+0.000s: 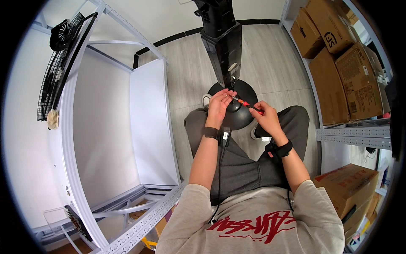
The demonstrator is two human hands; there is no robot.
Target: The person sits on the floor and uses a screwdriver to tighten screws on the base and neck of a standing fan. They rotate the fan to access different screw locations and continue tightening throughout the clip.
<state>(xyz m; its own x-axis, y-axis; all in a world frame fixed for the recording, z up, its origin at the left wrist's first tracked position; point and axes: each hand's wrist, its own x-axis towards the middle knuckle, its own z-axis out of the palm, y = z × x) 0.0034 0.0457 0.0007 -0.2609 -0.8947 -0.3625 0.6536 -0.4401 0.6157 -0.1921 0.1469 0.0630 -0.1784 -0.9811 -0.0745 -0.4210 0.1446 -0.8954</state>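
Observation:
My right hand (265,116) grips a red-and-black screwdriver (243,103), its shaft pointing up-left into the fingers of my left hand (217,108). Those fingers are curled together at the screwdriver's tip, palm turned partly up; what sits between them is too small to make out. Both hands are in front of the lower end of a tall black post (220,53), which stands over a round black base (249,95) between my bent legs. A black device with a white label (225,136) and a cable sits beside my left wrist strap.
A white metal shelving frame (68,169) runs along the left, with a black wire grille and fan piece (61,34) high on it. Cardboard boxes (327,80) fill the right-hand rack, with more boxes (347,186) lower right. A pale wood-look floor (275,63) surrounds the base.

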